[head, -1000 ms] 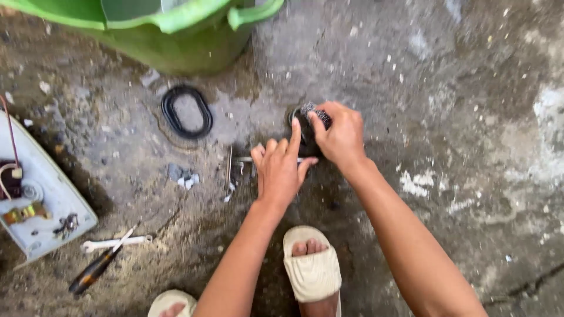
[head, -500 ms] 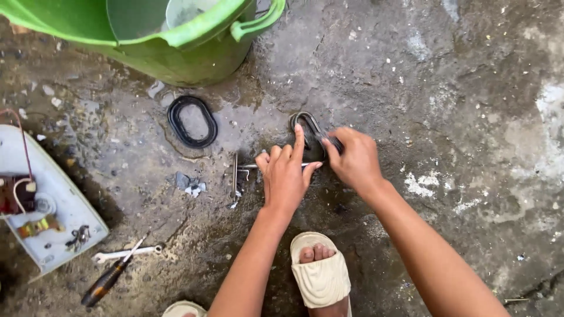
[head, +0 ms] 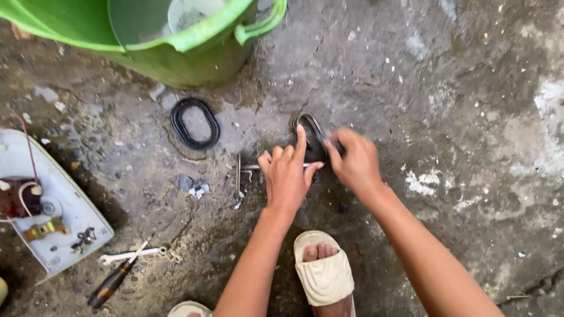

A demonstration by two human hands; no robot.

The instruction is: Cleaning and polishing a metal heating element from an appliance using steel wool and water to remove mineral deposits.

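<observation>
Now the dark ring [head: 312, 132] lies on the floor [head: 470, 88], right of the other ring [head: 195, 122], long axis pointing away; right hand [head: 355, 161] pinches its near-right edge; left hand [head: 288, 173] rests open-fingered, forefinger touching it.

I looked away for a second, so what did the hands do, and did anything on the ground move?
The left hand slid in closer to the dark round part and now presses it with a finger. The right hand kept hold of it at its right side. The black rubber ring, green bucket, wrench and screwdriver stayed where they were.
</observation>
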